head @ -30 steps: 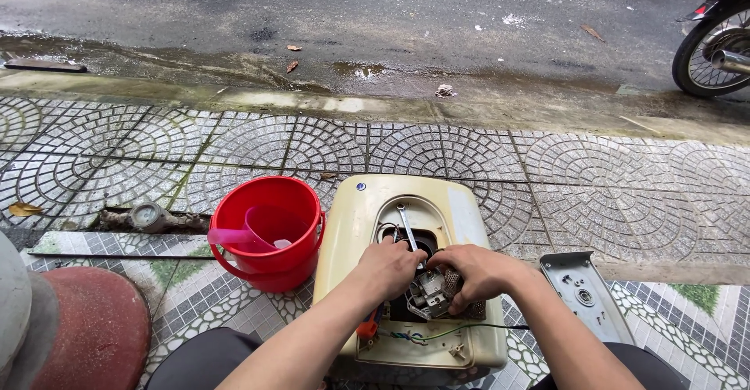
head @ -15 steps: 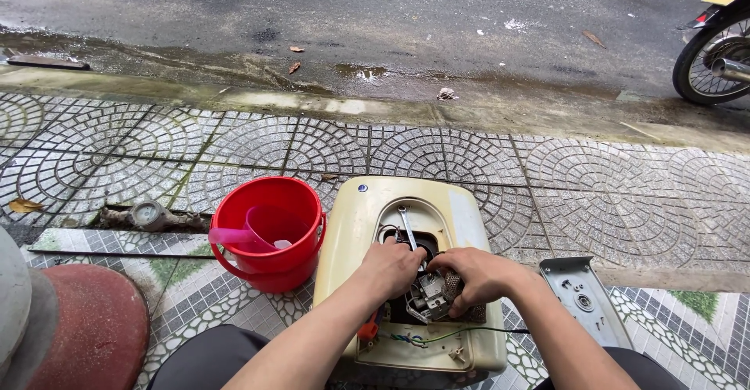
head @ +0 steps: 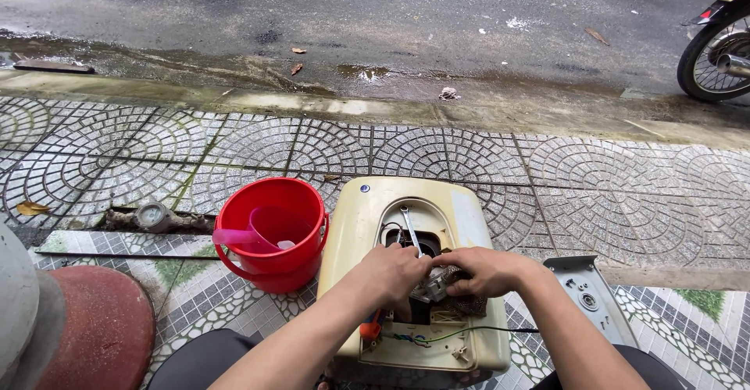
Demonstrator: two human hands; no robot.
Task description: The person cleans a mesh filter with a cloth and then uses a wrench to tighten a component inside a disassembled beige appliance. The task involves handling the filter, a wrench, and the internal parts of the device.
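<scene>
Red bucket close left of the casing; grey bracket right; open tiles beyond.

One label shows. It is a small round badge stuck on the top face of the cream casing lying on the patterned pavement. It sits near the casing's far left corner, just beside the rounded edge and well apart from the oval opening in the middle. The badge is dark with a paler ring around it, and it is too small to make out any mark on it.

The nearest thing to a display is the round, glass-faced dial of a water meter. It is set in a muddy slot in the paving left of the red bucket, and its face is pale and dull. No packages, signs or lit screens are in view.
</scene>
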